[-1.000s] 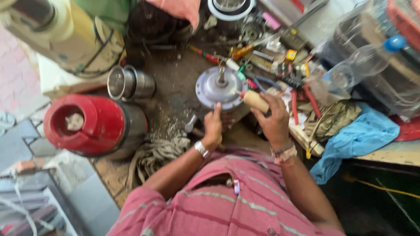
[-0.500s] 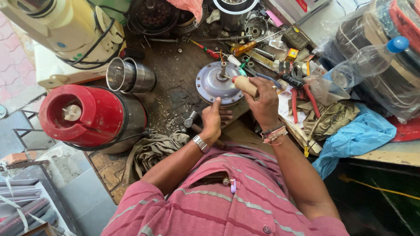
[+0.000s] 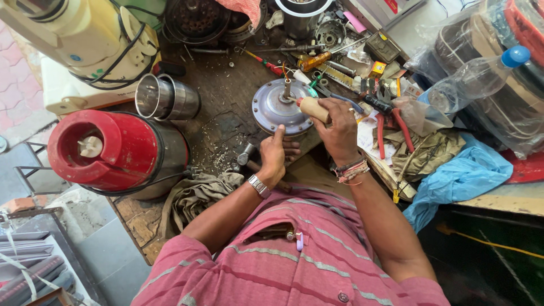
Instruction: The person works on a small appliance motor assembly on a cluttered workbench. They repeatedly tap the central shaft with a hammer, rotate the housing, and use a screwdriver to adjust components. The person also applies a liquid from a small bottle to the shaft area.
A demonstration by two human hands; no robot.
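In the head view, a round grey motor housing (image 3: 276, 107) with a short shaft standing up in its middle is seen on the cluttered wooden tabletop (image 3: 218, 96), just in front of the person. The left hand (image 3: 273, 157) is laid against the near rim of the housing, thumb raised, fingers pressed flat and not closed around anything. The right hand (image 3: 339, 131) is closed around the pale wooden handle of a tool (image 3: 313, 107), whose tip is directed at the shaft. Whether the tip touches the shaft cannot be told.

A red mixer base (image 3: 110, 150) and a steel jar (image 3: 164, 99) are placed to the left, well apart from the housing. Screwdrivers and pliers (image 3: 382, 113) are scattered to the right, near the right hand.

The housing is only steadied by one flat hand, so it could be turned or pushed away if the tool is pressed sideways. The tip could also slip off the shaft toward the left hand, because the thumb is held near it.
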